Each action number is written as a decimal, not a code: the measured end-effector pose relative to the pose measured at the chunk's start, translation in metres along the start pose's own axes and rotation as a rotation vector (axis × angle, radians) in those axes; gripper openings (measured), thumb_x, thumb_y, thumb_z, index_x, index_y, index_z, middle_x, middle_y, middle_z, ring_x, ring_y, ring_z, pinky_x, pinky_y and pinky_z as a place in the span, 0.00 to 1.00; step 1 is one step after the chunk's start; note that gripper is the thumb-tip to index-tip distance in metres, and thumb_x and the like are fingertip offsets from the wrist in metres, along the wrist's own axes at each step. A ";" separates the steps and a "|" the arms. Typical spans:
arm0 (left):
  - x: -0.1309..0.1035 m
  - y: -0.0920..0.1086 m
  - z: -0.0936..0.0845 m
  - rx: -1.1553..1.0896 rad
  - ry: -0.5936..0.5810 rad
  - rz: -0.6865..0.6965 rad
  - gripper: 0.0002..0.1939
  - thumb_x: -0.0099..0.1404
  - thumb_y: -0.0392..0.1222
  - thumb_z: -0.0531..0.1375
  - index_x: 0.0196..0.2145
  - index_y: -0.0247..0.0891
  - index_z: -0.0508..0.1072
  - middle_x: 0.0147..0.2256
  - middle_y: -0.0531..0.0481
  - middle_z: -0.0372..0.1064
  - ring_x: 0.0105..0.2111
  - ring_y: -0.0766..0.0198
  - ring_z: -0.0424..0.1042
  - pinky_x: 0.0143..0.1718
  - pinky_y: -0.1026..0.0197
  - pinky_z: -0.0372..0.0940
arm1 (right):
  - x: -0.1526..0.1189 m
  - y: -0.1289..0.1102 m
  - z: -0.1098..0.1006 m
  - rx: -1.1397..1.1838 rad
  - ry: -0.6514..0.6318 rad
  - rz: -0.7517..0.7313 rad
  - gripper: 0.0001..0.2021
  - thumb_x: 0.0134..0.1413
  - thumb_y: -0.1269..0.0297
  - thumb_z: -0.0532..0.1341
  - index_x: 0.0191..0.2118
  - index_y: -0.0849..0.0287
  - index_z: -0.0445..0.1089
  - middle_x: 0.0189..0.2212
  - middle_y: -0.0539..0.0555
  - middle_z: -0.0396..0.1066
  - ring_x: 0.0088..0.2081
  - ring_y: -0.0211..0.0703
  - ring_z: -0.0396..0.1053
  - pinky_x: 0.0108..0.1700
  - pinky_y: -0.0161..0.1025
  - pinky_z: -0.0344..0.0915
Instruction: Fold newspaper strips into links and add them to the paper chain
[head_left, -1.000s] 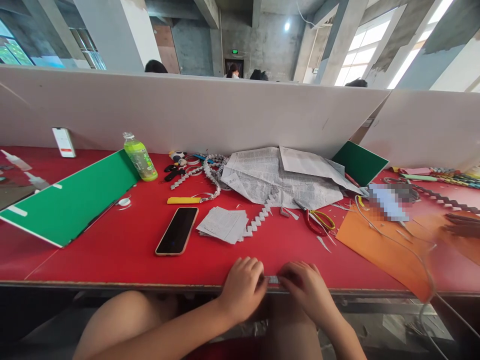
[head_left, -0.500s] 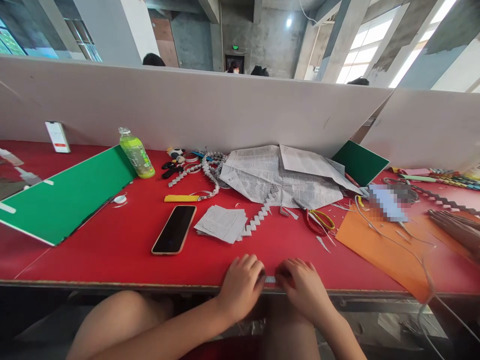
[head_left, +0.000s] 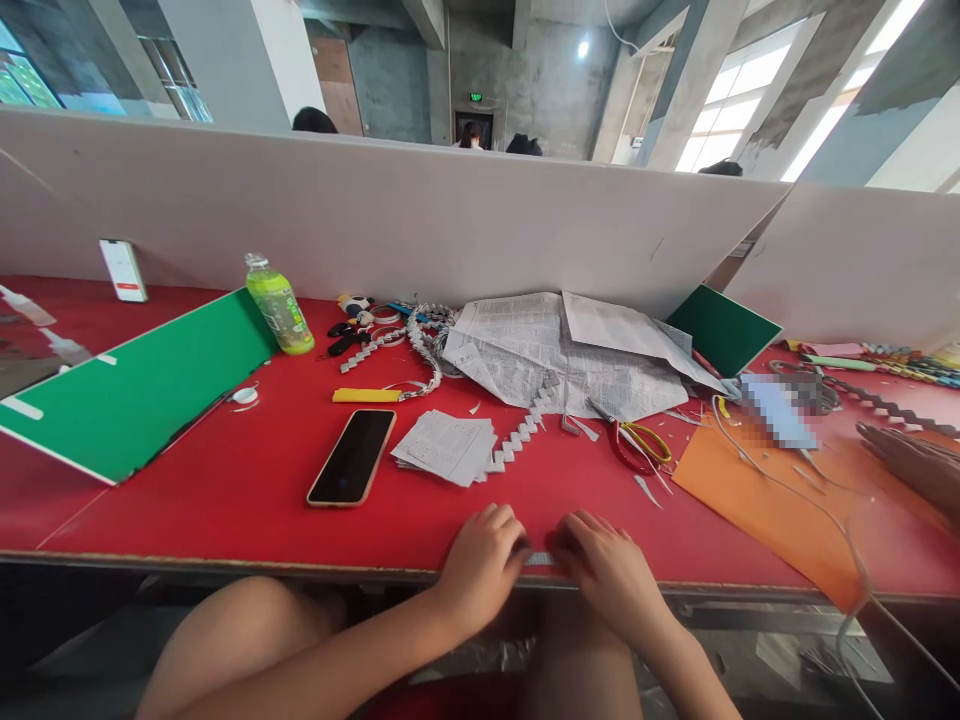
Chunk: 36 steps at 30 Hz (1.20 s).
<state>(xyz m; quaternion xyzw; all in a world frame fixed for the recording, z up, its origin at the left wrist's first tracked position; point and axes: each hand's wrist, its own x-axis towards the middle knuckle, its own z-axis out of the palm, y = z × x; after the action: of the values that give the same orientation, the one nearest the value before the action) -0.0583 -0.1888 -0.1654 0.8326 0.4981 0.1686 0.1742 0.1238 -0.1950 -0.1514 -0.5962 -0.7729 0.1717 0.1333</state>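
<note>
At the table's front edge, my left hand and my right hand each close on one end of a small strip of printed paper. Only its middle shows between them; the fingertips are hidden behind my knuckles. Just beyond my left hand lies a stack of cut newspaper pieces. Beside the stack runs a folded zigzag paper chain. Scissors with red and yellow handles rest to the right, among paper scraps. A smartphone with a dark screen lies to the left.
Newspaper sheets lie against the white partition. A green board and a green drink bottle stand left. On the right are an orange sheet, a white cable and another person's hand.
My hands stay at the edge with the paper strip between them, shifting only slightly. The view has moved a little. The other person's hand at the right has changed position slightly.
</note>
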 end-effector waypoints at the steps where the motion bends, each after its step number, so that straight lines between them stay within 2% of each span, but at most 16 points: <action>1: 0.000 -0.001 -0.001 -0.025 -0.001 0.001 0.04 0.61 0.35 0.55 0.29 0.38 0.65 0.32 0.53 0.63 0.34 0.64 0.63 0.33 0.63 0.59 | 0.000 0.003 0.000 0.047 0.011 0.001 0.02 0.51 0.68 0.55 0.31 0.54 0.64 0.31 0.50 0.69 0.34 0.42 0.66 0.33 0.35 0.56; 4: -0.002 -0.002 -0.004 -0.067 -0.005 0.025 0.04 0.62 0.34 0.54 0.32 0.39 0.68 0.33 0.53 0.63 0.35 0.65 0.63 0.34 0.63 0.59 | 0.000 0.013 0.002 0.222 0.018 -0.019 0.03 0.51 0.64 0.57 0.33 0.54 0.65 0.32 0.50 0.67 0.35 0.42 0.66 0.35 0.36 0.60; 7: -0.004 -0.001 -0.006 -0.041 -0.012 0.087 0.11 0.64 0.32 0.52 0.37 0.45 0.71 0.33 0.53 0.62 0.35 0.66 0.62 0.35 0.64 0.58 | -0.003 0.020 0.005 0.340 0.023 -0.048 0.04 0.52 0.64 0.56 0.33 0.55 0.66 0.33 0.51 0.66 0.35 0.42 0.66 0.37 0.36 0.62; 10: -0.006 -0.001 -0.005 0.034 -0.009 0.143 0.15 0.64 0.31 0.51 0.35 0.48 0.74 0.33 0.53 0.60 0.34 0.67 0.61 0.33 0.64 0.56 | -0.006 0.026 0.006 0.363 0.055 -0.067 0.05 0.53 0.64 0.56 0.33 0.55 0.68 0.34 0.53 0.66 0.35 0.42 0.66 0.37 0.37 0.63; 14: -0.009 -0.004 0.001 0.121 0.030 0.200 0.13 0.65 0.34 0.51 0.35 0.48 0.74 0.32 0.52 0.58 0.34 0.66 0.59 0.33 0.63 0.54 | -0.009 0.034 0.001 0.427 0.052 -0.089 0.07 0.54 0.63 0.55 0.32 0.57 0.69 0.34 0.55 0.66 0.36 0.43 0.66 0.38 0.38 0.64; 18: -0.012 -0.007 0.006 0.218 0.049 0.257 0.12 0.66 0.37 0.50 0.40 0.48 0.72 0.33 0.52 0.58 0.34 0.65 0.58 0.34 0.62 0.54 | -0.009 0.042 -0.001 0.484 0.035 -0.102 0.10 0.56 0.62 0.53 0.33 0.57 0.70 0.36 0.56 0.66 0.39 0.44 0.66 0.41 0.39 0.64; 22: -0.017 -0.009 0.006 0.288 0.049 0.302 0.18 0.65 0.33 0.50 0.48 0.50 0.67 0.35 0.51 0.60 0.35 0.63 0.59 0.35 0.61 0.54 | -0.011 0.045 -0.001 0.461 0.030 -0.127 0.13 0.58 0.63 0.51 0.33 0.56 0.72 0.38 0.57 0.66 0.40 0.44 0.67 0.43 0.39 0.65; 26: -0.020 -0.007 0.001 0.301 0.017 0.345 0.18 0.64 0.39 0.52 0.51 0.45 0.64 0.40 0.47 0.61 0.37 0.59 0.59 0.38 0.58 0.56 | -0.023 0.043 0.000 0.356 0.064 -0.172 0.13 0.59 0.65 0.49 0.38 0.54 0.72 0.42 0.57 0.66 0.45 0.44 0.66 0.45 0.40 0.65; 28: -0.020 -0.007 0.000 0.321 0.032 0.386 0.17 0.65 0.41 0.50 0.51 0.42 0.63 0.40 0.47 0.62 0.37 0.59 0.59 0.39 0.57 0.56 | -0.031 0.045 0.005 0.276 0.079 -0.212 0.12 0.58 0.65 0.52 0.43 0.52 0.70 0.44 0.57 0.67 0.47 0.45 0.65 0.47 0.41 0.65; 30: -0.020 -0.008 0.001 0.357 0.056 0.457 0.15 0.66 0.39 0.49 0.50 0.40 0.64 0.38 0.48 0.63 0.36 0.61 0.60 0.39 0.58 0.56 | -0.038 0.049 0.014 0.204 0.142 -0.262 0.12 0.56 0.66 0.55 0.45 0.51 0.69 0.44 0.56 0.67 0.47 0.45 0.65 0.46 0.41 0.66; 33: -0.020 -0.012 0.004 0.391 0.069 0.566 0.13 0.66 0.35 0.49 0.47 0.39 0.66 0.34 0.49 0.64 0.34 0.62 0.60 0.38 0.59 0.55 | -0.043 0.053 0.027 0.154 0.266 -0.332 0.11 0.56 0.68 0.54 0.43 0.51 0.70 0.40 0.54 0.70 0.43 0.44 0.67 0.43 0.40 0.67; 36: -0.019 -0.015 0.006 0.348 0.066 0.611 0.12 0.65 0.34 0.50 0.44 0.38 0.68 0.33 0.49 0.65 0.34 0.62 0.61 0.38 0.59 0.56 | -0.042 0.051 0.025 0.204 0.299 -0.344 0.10 0.56 0.68 0.54 0.40 0.51 0.71 0.34 0.53 0.71 0.36 0.42 0.69 0.37 0.37 0.68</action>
<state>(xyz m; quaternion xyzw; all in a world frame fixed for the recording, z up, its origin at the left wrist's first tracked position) -0.0756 -0.2003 -0.1794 0.9545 0.2525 0.1523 -0.0450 0.1684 -0.2265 -0.1959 -0.4582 -0.8133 0.1336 0.3327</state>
